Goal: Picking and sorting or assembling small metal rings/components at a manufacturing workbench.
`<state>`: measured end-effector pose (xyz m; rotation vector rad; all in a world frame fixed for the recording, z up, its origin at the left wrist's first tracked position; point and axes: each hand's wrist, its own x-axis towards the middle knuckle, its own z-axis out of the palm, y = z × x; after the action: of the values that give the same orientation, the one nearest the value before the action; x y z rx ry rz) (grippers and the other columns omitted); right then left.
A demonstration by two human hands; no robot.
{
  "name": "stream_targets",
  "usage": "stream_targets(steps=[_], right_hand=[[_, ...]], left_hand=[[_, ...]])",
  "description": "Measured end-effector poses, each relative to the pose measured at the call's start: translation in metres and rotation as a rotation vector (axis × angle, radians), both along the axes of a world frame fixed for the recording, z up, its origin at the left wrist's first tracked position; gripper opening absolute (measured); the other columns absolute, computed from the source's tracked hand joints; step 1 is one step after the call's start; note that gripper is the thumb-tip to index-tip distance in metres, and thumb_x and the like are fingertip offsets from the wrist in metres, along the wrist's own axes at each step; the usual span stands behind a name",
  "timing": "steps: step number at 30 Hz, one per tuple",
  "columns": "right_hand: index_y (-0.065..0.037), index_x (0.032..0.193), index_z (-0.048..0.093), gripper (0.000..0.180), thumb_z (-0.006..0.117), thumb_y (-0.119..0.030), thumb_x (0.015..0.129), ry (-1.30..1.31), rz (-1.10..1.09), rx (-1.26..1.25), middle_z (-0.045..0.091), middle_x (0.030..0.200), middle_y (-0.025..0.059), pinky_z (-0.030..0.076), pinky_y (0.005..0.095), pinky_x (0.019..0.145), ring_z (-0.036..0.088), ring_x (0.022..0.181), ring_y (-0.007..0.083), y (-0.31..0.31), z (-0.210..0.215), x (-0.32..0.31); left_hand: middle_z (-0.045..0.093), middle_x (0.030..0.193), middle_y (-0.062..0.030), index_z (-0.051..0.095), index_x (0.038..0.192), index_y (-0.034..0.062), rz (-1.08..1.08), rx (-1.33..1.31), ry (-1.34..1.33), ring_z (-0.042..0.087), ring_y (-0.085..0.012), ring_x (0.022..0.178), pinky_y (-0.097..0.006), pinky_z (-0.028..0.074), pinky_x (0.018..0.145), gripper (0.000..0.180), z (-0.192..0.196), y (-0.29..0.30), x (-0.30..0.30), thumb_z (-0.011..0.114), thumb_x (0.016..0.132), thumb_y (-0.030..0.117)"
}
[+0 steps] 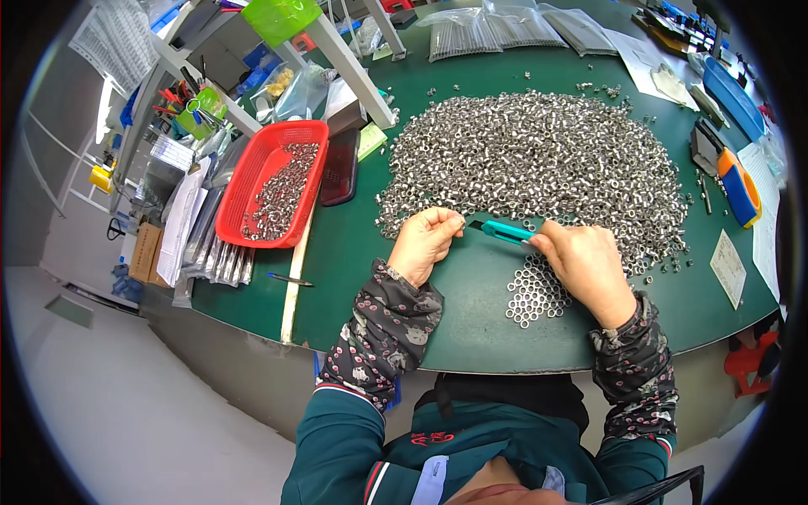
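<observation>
My right hand [582, 263] is closed round a teal utility knife [503, 231], its dark blade end pointing left. Just left of that blade, my left hand [427, 244] pinches something small between thumb and fingertips; the fingers mostly hide it. Beyond both hands spreads a large heap of small metal rings [539, 151] on the green table [471, 320]. Beside my right hand, a flat cluster of metal rings [537, 293] lies in a single layer, partly covered by that hand.
At the left stands a red plastic basket [231, 210] with metal rings in it, next to a dark tray [339, 168]. A pen [290, 279] lies near a pale strip [295, 295]. To the right are an orange and blue tool [741, 189] and a paper card [728, 268].
</observation>
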<state>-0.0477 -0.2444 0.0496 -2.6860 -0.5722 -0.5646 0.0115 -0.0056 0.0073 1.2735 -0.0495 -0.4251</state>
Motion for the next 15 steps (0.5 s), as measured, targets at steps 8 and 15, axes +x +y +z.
stream_targets(steps=[8, 15], right_hand=[[-0.009, 0.068, 0.051, 0.026, 0.060, -0.028, 0.083, -0.050, -0.001, -0.033, 0.055, 0.052, 0.0070, 0.044, 0.0352, 0.044, 0.057, 0.046, 0.0242, 0.0044, -0.0013, -0.0016], [-0.009, 0.066, 0.050, 0.028, 0.061, -0.030, 0.082, -0.131, 0.004, -0.102, 0.055, 0.050, 0.0058, 0.044, 0.0341, 0.043, 0.057, 0.045, 0.0230, 0.0084, -0.0004, -0.0053]], left_hand=[[0.056, 0.073, 0.0004, 0.058, 0.091, 0.0027, -0.044, 0.013, 0.000, 0.033, 0.0013, 0.046, -0.015, 0.022, 0.039, 0.011, 0.0002, 0.0002, 0.0007, 0.061, 0.087, 0.013], [0.056, 0.071, 0.0012, 0.059, 0.090, 0.0037, -0.052, 0.042, 0.032, 0.034, 0.0013, 0.046, -0.015, 0.022, 0.039, 0.010, 0.0023, -0.0004, -0.0002, 0.061, 0.086, 0.012]])
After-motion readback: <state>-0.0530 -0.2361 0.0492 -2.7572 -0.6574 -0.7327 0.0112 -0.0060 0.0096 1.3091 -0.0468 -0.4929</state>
